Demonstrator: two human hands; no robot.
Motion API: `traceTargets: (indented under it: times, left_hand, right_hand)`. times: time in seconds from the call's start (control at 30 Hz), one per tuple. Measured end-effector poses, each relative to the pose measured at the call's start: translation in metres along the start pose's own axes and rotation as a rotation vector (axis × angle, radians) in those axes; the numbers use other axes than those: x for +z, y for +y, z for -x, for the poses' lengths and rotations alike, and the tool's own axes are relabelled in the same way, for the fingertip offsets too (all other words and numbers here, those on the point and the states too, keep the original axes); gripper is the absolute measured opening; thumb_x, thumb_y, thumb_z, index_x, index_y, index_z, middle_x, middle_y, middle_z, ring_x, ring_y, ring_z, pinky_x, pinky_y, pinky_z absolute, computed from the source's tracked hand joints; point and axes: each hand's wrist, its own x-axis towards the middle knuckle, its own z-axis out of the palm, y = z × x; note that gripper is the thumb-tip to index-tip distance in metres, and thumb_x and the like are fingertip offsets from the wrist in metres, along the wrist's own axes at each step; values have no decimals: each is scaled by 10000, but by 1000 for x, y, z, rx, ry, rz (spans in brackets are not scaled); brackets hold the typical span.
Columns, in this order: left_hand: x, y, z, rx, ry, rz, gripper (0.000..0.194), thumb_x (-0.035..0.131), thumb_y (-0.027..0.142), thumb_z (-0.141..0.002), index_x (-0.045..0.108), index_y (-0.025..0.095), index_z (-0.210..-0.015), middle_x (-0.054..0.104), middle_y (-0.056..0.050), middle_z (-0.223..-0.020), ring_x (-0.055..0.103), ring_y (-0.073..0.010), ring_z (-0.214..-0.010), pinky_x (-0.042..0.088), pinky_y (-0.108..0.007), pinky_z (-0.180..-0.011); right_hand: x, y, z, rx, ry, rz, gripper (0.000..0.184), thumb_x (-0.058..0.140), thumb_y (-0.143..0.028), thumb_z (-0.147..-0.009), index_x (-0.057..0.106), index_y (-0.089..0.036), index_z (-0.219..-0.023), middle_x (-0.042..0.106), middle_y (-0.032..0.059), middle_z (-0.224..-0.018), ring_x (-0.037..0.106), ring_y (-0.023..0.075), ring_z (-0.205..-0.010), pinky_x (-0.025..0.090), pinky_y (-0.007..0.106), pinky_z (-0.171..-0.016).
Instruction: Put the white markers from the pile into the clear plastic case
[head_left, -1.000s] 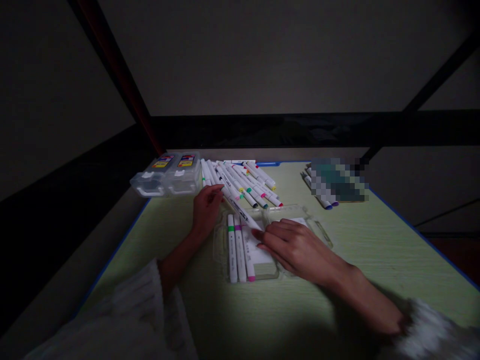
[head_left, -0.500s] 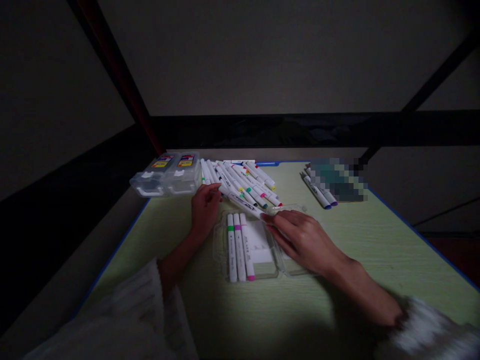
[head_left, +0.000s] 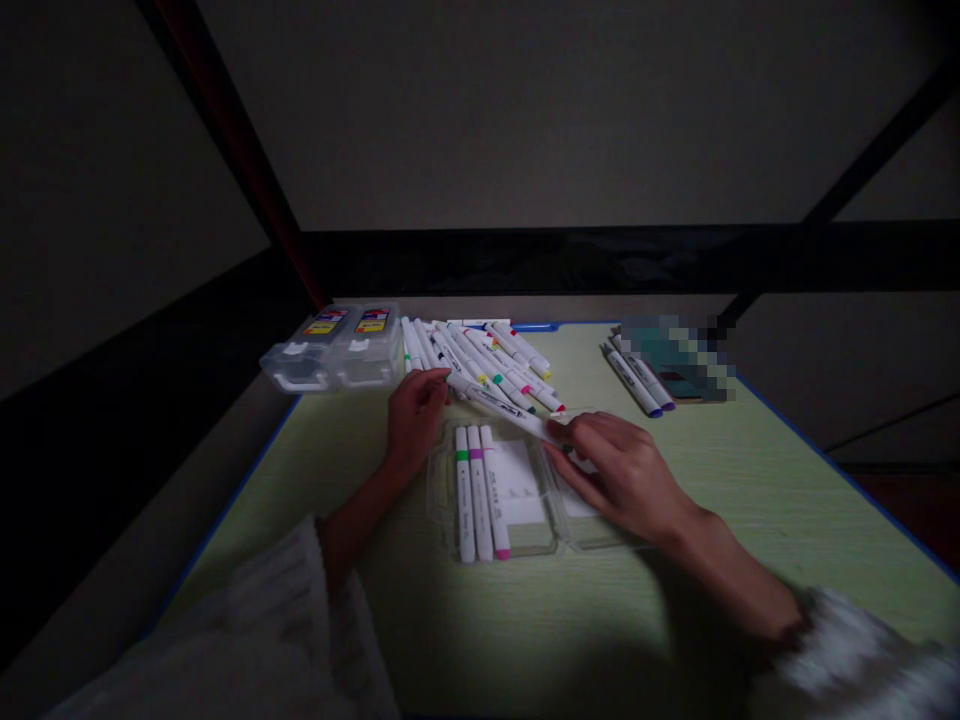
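Observation:
A white marker with dark print is held slanted above the table between my two hands. My left hand pinches its upper left end with thumb and fingertips. Around its lower right end, my right hand is closed, and a dark green tip shows by the fingers. Below lies an open clear plastic case. In its left half stand three white markers side by side: one with a green band, one with a purple band and one with a pink end. My right hand partly covers the case's other half.
A pile of white markers with coloured ends lies at the back. Two clear cases with handles stand at the back left. At the back right, markers lie beside a blurred green flat object. The table has a blue edge.
My right hand has moved right and slightly up, swinging the marker's right end toward a flatter slant. My left hand stays nearly in place at the other end.

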Motion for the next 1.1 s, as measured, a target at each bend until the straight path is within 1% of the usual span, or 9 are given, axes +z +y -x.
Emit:
traceTargets:
  times: [0.13, 0.2, 0.27, 0.4, 0.63, 0.83, 1.1]
  left_hand:
    - [1, 3, 0, -24, -11, 9, 117, 511, 141, -705, 625, 148, -728, 525, 22, -667, 511, -64, -535, 414, -192, -535]
    - [1, 3, 1, -23, -29, 9, 113, 511, 136, -699, 623, 146, -688, 526, 22, -653, 510, -63, -529, 413, -193, -535]
    - [1, 3, 1, -25, -42, 15, 115, 509, 137, -696, 622, 147, -682, 525, 24, -649, 513, -63, -528, 412, -194, -533]
    - [1, 2, 2, -35, -52, 24, 110, 511, 144, -694, 620, 149, -679, 521, 27, -639, 515, -64, -531, 409, -195, -533]
    - [1, 3, 1, -41, -65, 34, 110, 515, 142, -688, 623, 155, -675, 527, 29, -637, 508, -65, -529, 405, -200, -539]
    - [2, 4, 2, -42, -59, 23, 109, 515, 150, -684, 623, 159, -665, 529, 30, -629, 509, -69, -522, 410, -202, -533]
    - [2, 1, 2, -31, -77, 23, 114, 510, 155, -688, 623, 154, -674, 544, 21, -657, 521, -70, -530, 413, -202, -536]
  right_hand:
    - [-1, 6, 1, 14, 44, 28, 107, 447, -178, -833, 508, -139, -754, 531, 26, -583, 461, 119, -523, 376, 234, -519]
    - [-2, 11, 3, 58, 75, 26, 102, 456, -185, -829, 501, -150, -744, 533, 21, -586, 461, 110, -512, 370, 222, -506]
    - [-2, 16, 5, 123, 78, 37, 108, 462, -206, -827, 499, -163, -735, 553, 23, -610, 469, 105, -507, 366, 215, -498]
    - [-3, 25, 8, 214, 64, 66, 108, 468, -238, -821, 512, -168, -752, 580, 26, -628, 499, 111, -510, 378, 217, -499]
    - [-3, 37, 11, 327, 38, 97, 118, 452, -253, -816, 516, -161, -780, 584, 30, -627, 522, 120, -511, 385, 218, -495]
    - [-2, 43, 13, 394, -20, 125, 129, 436, -266, -815, 515, -170, -783, 588, 31, -617, 526, 129, -511, 376, 224, -503]
    - [-1, 46, 13, 424, -73, 146, 124, 429, -253, -806, 511, -164, -783, 570, 26, -584, 510, 128, -486, 340, 223, -478]
